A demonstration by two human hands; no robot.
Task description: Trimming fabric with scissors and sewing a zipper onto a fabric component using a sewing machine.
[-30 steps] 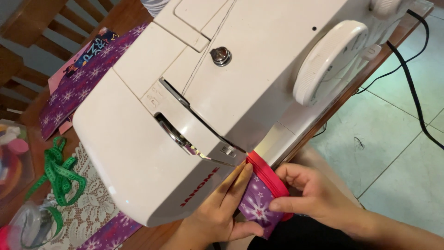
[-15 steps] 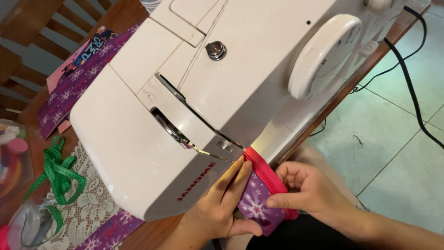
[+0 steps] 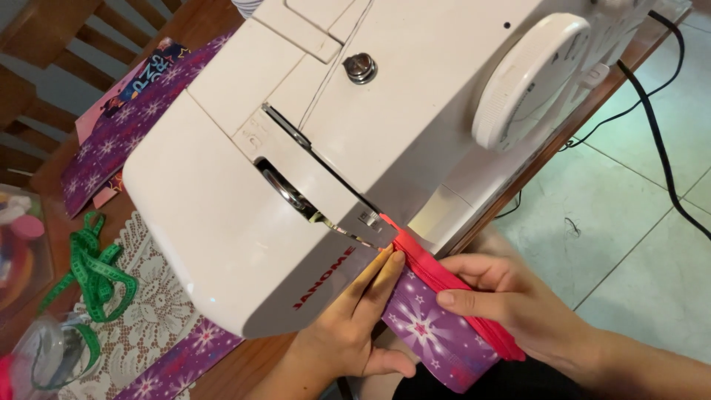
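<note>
1. Seen from above: a white sewing machine [image 3: 318,155] on a wooden desk [image 3: 244,363], with a purple star-print fabric piece [image 3: 433,333] edged by a red zipper tape [image 3: 444,285] fed in under the machine's head at the near side.
2. Left hand [image 3: 355,326] laid flat, fingers straight and together, fingertips pressed on the fabric just beside the machine body; not closed around anything.
3. Right hand [image 3: 511,304] pinched on the red zipper tape, thumb on the purple cloth and fingers curled over the red edge.
4. Judged good practice here: kept the tape taut and straight between the two hands, guided rather than pulled, and held the left fingertips well to the side of the needle, which was hidden under the head.
5. Tight room: fabric hanging off the desk's near edge toward the lap, so little flat support behind the hands.
6. Right side: handwheel [image 3: 529,81] above the right hand, a black power cord [image 3: 659,141] trailing over the tiled floor [image 3: 637,244].
7. Left side: green measuring tape [image 3: 92,270] on a lace mat [image 3: 148,318], more purple star fabric [image 3: 118,133] farther back, well apart from the hands.
</note>
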